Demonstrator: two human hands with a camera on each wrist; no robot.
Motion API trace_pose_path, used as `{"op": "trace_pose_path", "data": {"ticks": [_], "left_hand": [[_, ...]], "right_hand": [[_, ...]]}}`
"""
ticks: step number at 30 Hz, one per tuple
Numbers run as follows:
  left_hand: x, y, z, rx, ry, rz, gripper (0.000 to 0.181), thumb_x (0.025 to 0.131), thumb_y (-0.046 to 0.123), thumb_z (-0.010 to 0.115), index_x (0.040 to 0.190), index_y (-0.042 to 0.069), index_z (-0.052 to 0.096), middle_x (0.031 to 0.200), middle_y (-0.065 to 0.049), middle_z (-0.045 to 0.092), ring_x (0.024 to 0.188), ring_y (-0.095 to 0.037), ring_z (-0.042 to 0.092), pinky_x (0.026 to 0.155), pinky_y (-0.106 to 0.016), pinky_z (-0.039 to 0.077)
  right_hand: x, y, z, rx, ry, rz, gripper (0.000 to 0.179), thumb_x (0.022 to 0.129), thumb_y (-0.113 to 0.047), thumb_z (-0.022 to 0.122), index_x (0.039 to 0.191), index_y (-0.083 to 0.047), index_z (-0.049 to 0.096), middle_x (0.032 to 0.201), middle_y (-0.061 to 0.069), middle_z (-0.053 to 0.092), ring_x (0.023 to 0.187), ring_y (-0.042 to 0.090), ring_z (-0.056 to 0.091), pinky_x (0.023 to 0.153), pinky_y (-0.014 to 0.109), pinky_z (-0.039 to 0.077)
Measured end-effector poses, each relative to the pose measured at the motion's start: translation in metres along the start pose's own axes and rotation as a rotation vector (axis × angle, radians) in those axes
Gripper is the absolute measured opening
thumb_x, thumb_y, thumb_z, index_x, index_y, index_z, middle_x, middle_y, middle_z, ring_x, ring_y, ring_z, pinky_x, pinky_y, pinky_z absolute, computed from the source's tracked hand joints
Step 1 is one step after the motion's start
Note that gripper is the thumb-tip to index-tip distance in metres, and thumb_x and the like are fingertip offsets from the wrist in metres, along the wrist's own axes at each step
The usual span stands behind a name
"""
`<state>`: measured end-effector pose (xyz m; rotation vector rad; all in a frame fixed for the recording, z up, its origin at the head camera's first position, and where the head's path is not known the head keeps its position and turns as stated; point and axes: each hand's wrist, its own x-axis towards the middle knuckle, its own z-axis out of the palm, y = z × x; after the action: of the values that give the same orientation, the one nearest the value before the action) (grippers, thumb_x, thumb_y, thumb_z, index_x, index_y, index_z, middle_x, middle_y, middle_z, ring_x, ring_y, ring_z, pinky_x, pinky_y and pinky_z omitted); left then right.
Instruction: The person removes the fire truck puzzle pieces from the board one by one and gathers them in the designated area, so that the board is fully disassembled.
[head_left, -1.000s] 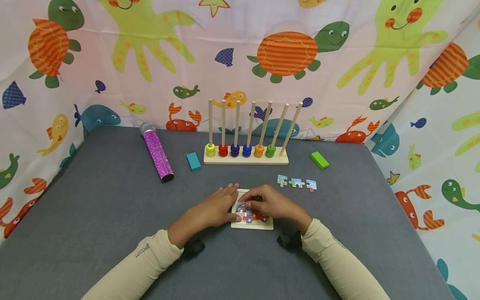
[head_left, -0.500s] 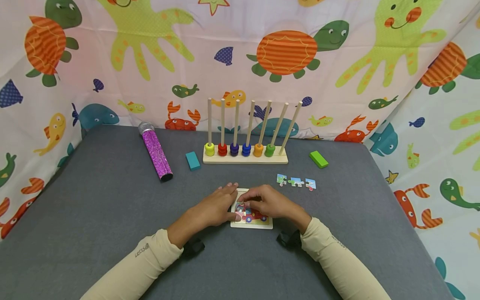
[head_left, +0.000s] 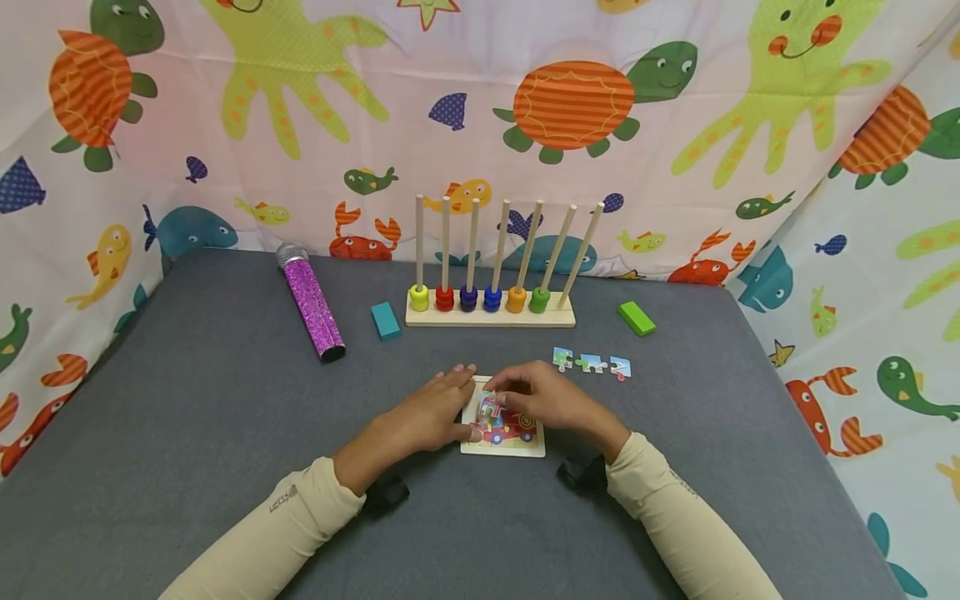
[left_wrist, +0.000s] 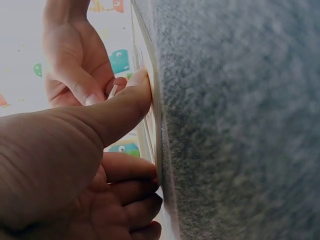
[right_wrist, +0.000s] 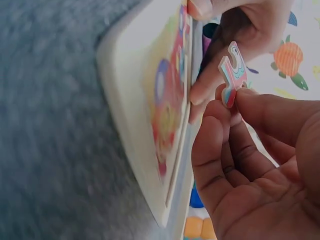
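Note:
A small wooden jigsaw puzzle board [head_left: 517,452] with a red car picture lies on the grey table. My right hand [head_left: 546,398] pinches a jigsaw puzzle piece [right_wrist: 235,72] between thumb and fingertips, tilted and raised over the board. This piece has pink, white and light blue print. At the board's left side, my left hand [head_left: 423,417] rests with fingers stretched along the edge. Its thumb [left_wrist: 137,82] presses on the board's face. Three loose puzzle pieces [head_left: 592,364] with sky-blue print lie in a row beyond the right hand.
Behind the board stands a wooden peg rack [head_left: 491,318] with coloured rings. A teal block [head_left: 386,321] and a glittery purple microphone [head_left: 312,304] lie to the left of it, a green block [head_left: 637,318] to the right. A printed curtain [head_left: 300,167] borders the table.
My right hand has lifted slightly up and away with the puzzle piece, uncovering more of the car picture. The left hand has stayed in place on the board.

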<state>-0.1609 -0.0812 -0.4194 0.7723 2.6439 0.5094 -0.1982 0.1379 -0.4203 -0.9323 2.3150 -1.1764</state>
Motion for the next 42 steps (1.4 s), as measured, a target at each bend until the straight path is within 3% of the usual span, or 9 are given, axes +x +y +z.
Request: {"op": "trace_pose_path", "data": {"ticks": [11,22,30,36,42], "left_hand": [[-0.002,-0.003,0.0,0.085,-0.03,0.092,0.072,0.094,0.04,0.064,0.146,-0.003,0.04,0.158,-0.014,0.024,0.145,-0.027,0.019,0.116,-0.043,0.016],[0.0,-0.004,0.0,0.066,-0.06,0.153,0.079,0.09,0.043,0.068,0.149,0.001,0.035,0.159,-0.012,0.022,0.145,-0.025,0.018,0.116,-0.041,0.017],[0.0,-0.004,-0.001,0.034,-0.08,0.149,0.08,0.09,0.041,0.068,0.15,0.001,0.033,0.159,-0.011,0.021,0.146,-0.024,0.017,0.116,-0.04,0.017],[-0.001,-0.004,-0.003,0.024,-0.085,0.143,0.079,0.09,0.041,0.068,0.15,0.002,0.034,0.159,-0.011,0.02,0.146,-0.023,0.016,0.116,-0.04,0.016],[0.0,-0.005,-0.002,0.022,-0.082,0.154,0.08,0.09,0.041,0.068,0.15,0.001,0.033,0.159,-0.011,0.02,0.146,-0.023,0.016,0.116,-0.041,0.016]], "right_hand": [[-0.013,0.008,-0.017,-0.02,0.08,0.044,0.018,0.095,-0.007,0.062,0.11,-0.006,0.072,0.093,-0.001,0.069,0.08,0.017,0.059,0.07,0.031,0.051],[-0.023,0.014,-0.031,-0.056,0.128,0.052,0.018,0.095,-0.004,0.062,0.108,-0.007,0.073,0.097,0.0,0.071,0.082,0.014,0.061,0.071,0.029,0.052],[-0.03,0.016,-0.041,-0.056,0.15,0.071,0.019,0.095,-0.003,0.061,0.109,-0.006,0.073,0.098,0.002,0.07,0.082,0.019,0.062,0.071,0.03,0.053],[-0.034,0.021,-0.048,-0.094,0.189,0.058,0.018,0.093,-0.002,0.063,0.107,-0.005,0.074,0.094,0.001,0.071,0.078,0.015,0.061,0.067,0.027,0.052],[-0.039,0.028,-0.058,-0.106,0.226,0.108,0.016,0.092,-0.002,0.065,0.104,-0.006,0.074,0.09,0.001,0.069,0.077,0.018,0.058,0.066,0.027,0.05]]}}
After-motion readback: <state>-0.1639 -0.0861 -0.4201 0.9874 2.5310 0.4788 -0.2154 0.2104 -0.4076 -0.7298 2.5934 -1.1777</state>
